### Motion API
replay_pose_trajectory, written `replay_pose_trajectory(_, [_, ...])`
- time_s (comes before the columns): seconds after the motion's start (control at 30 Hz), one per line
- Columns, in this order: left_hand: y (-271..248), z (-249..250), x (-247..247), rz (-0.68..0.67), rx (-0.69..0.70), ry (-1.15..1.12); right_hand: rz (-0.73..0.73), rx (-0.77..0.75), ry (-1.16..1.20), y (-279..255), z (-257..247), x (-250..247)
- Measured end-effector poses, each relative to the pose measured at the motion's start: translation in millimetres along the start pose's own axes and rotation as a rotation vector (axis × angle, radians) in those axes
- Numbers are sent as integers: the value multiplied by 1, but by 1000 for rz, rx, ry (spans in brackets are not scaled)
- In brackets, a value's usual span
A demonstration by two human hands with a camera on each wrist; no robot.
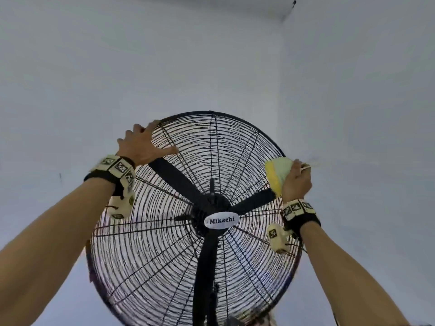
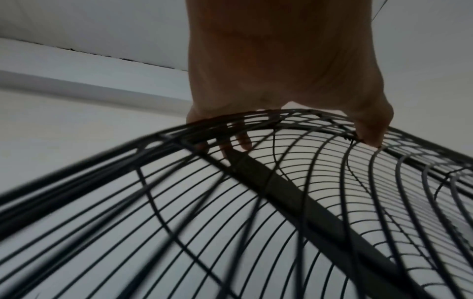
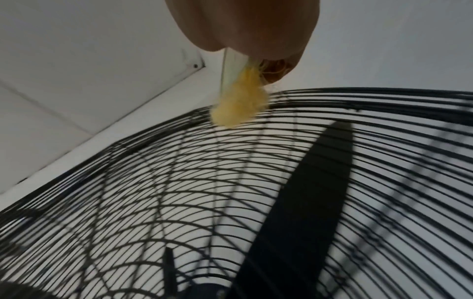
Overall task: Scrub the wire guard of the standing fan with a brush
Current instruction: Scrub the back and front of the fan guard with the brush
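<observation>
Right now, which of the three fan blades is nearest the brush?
The black blade pointing right; its tip ends just below the yellow-bristled brush in the right hand. The others point upper-left and down.

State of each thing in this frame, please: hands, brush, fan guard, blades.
left hand: grips the guard's upper rim, fingers curled over it.
right hand: holds the brush.
brush: yellow bristles against the guard's right edge.
wire guard: closed, mounted on the fan.
fan blades: sharply outlined, apparently not spinning.

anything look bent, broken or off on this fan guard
Nothing stands out. The black wire fan guard looks round and unbroken where visible. The left hand grips its upper-left rim, and the right hand holds a yellow-bristled brush with a pale green back against its right edge.
</observation>
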State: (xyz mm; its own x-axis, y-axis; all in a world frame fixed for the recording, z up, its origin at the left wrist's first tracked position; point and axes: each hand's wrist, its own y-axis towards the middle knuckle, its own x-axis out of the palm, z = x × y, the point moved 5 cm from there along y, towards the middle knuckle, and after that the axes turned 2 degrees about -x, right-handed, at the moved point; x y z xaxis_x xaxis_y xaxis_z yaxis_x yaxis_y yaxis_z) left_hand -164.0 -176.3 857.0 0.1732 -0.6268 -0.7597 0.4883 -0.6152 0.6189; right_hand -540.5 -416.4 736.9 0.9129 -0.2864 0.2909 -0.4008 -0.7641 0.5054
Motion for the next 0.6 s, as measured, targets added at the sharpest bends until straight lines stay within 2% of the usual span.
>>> replay_pose_trajectory(0.2, [-5, 15, -15, -78, -23, 47, -83, -190, 118, -13, -95, 64])
replay_pose_trajectory(0.33, [-4, 35, -19, -32, 83, 54, -151, -238, 128, -29, -144, 110])
replay_pose_trajectory(0.43, [-3, 35, -15, -18, 118, -49, -148, -242, 143, -41, -171, 136])
replay_pose_trajectory(0.53, [-3, 33, -9, -5, 123, -29, -106, -350, 72, -43, -195, 153])
replay_pose_trajectory(0.6, [-4, 33, -6, -2, 148, 18, -110, -443, -82, -43, -205, 158])
